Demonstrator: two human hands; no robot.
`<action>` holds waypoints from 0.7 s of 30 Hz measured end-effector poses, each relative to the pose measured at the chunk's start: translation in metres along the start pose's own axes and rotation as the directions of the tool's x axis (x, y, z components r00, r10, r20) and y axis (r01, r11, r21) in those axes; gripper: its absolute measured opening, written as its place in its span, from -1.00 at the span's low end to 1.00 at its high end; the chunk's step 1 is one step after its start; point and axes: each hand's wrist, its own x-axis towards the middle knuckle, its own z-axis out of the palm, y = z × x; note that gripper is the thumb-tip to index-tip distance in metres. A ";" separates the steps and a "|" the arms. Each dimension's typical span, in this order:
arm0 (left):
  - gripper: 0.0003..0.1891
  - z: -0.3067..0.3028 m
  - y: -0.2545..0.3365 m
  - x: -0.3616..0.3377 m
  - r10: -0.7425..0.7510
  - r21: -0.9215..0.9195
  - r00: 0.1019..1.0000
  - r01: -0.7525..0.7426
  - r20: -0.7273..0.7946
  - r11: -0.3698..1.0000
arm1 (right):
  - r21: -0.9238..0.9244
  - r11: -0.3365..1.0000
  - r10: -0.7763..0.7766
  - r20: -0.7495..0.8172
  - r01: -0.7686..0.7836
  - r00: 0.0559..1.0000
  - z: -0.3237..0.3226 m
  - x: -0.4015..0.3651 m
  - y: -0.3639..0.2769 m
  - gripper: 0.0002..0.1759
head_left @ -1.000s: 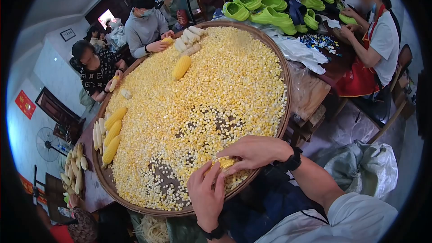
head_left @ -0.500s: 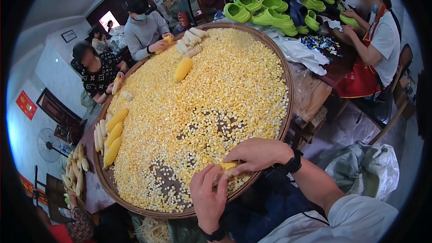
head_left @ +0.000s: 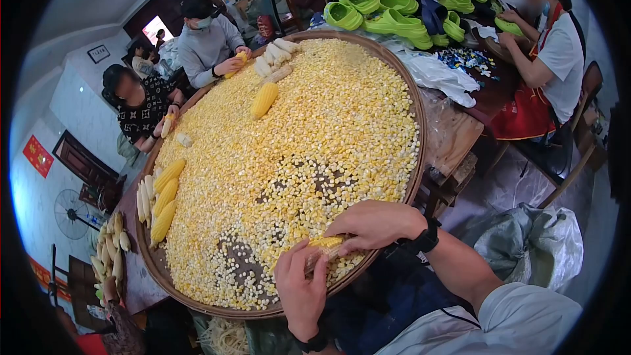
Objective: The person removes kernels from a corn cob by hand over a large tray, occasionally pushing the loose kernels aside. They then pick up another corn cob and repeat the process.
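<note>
A broad, round, dark-rimmed tray point(head_left: 422, 131) is filled with loose kernels point(head_left: 309, 105), yellow mixed with cream. They are heaped thickly across the far and middle parts; towards the near edge they are spread thinly, and the dark base is seen in patches. Along the tray's left side three full cobs point(head_left: 164, 198) are laid in a row, with pale bare cobs point(head_left: 142, 198) just beside them. Another full cob point(head_left: 264, 100) is set on the kernels farther back, near a cluster of bare cobs at the far rim. By the left rim a short pale piece point(head_left: 184, 139) is seen.

The held cob point(head_left: 327, 242) is kept over the near edge of the tray, slightly tilted. Yellow kernels are seen along its upper side, while its lower side is stripped to a rough, pale brown. Its near end is gripped by the left hand point(head_left: 299, 283), its other end by the right hand point(head_left: 378, 223); the fingers of both are curled narrowly around it.

At the right a whitish sack point(head_left: 529, 243) is slumped; its contents cannot be told. On a table point(head_left: 138, 276) at the left, more cobs point(head_left: 112, 246) are piled.
</note>
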 end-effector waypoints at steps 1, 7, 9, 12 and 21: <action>-0.78 0.000 0.003 0.001 -0.026 -0.007 1.000 0.026 -0.007 1.000 | -0.004 1.000 -0.002 0.002 0.002 1.000 0.000 0.000 0.000 -0.57; -0.75 0.002 -0.006 -0.001 0.120 0.091 0.993 -0.118 -0.007 0.989 | -0.064 0.996 0.065 0.131 -0.058 0.989 -0.008 0.003 -0.005 -0.44; -0.75 0.002 -0.011 -0.004 0.089 0.037 0.996 -0.089 -0.006 0.995 | -0.061 0.997 0.061 0.130 -0.054 0.990 -0.009 0.002 -0.005 -0.43; -0.75 0.002 -0.012 -0.005 0.066 0.015 0.998 -0.066 -0.014 0.998 | -0.055 0.997 0.051 0.104 -0.046 0.993 -0.006 0.001 -0.003 -0.42; -0.80 0.000 -0.005 0.001 0.118 0.079 0.993 -0.119 0.014 0.990 | -0.004 1.000 -0.003 0.014 0.003 1.000 -0.002 0.000 -0.002 -0.54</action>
